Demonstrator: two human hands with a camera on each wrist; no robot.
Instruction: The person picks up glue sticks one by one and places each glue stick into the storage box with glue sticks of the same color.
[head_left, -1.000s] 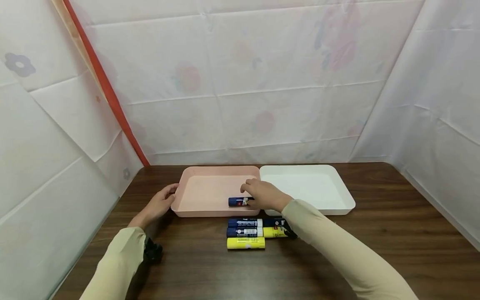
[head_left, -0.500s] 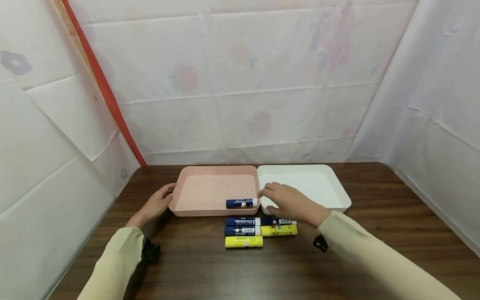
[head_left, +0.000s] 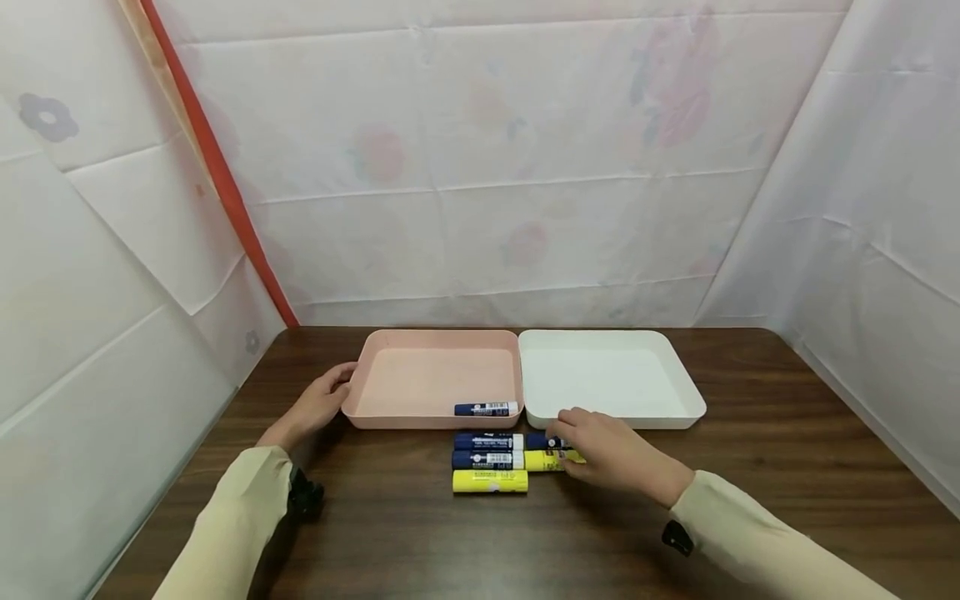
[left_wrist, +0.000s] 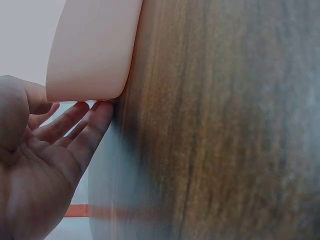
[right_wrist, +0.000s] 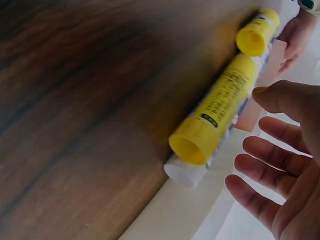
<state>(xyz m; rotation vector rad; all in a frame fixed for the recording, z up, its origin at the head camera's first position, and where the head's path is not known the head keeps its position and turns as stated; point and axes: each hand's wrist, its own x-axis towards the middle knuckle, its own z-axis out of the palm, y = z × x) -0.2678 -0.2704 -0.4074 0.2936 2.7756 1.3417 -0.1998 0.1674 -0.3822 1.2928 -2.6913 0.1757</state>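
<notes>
A pink tray (head_left: 397, 419) and a white tray (head_left: 660, 418) stand side by side on the dark wooden table (head_left: 780, 475). One blue glue stick (head_left: 486, 408) lies in the pink tray's front right corner. In front of the trays lie several sticks, blue (head_left: 487, 441) and yellow (head_left: 490, 481). My right hand (head_left: 564, 443) hovers open over the right-hand yellow stick (head_left: 542, 461), fingers spread beside it (right_wrist: 220, 107) in the right wrist view. My left hand (head_left: 339, 385) rests with straight fingers (left_wrist: 95, 117) against the pink tray's left corner (left_wrist: 95, 50).
White sheets hang close behind and on both sides of the table, with a red strip at the back left. The white tray holds nothing. Bare wood stretches to the right of the trays and along the front edge.
My right hand let go of the blue stick in the pink tray, then drew back and down to the sticks on the table. The left hand stayed at the tray.
</notes>
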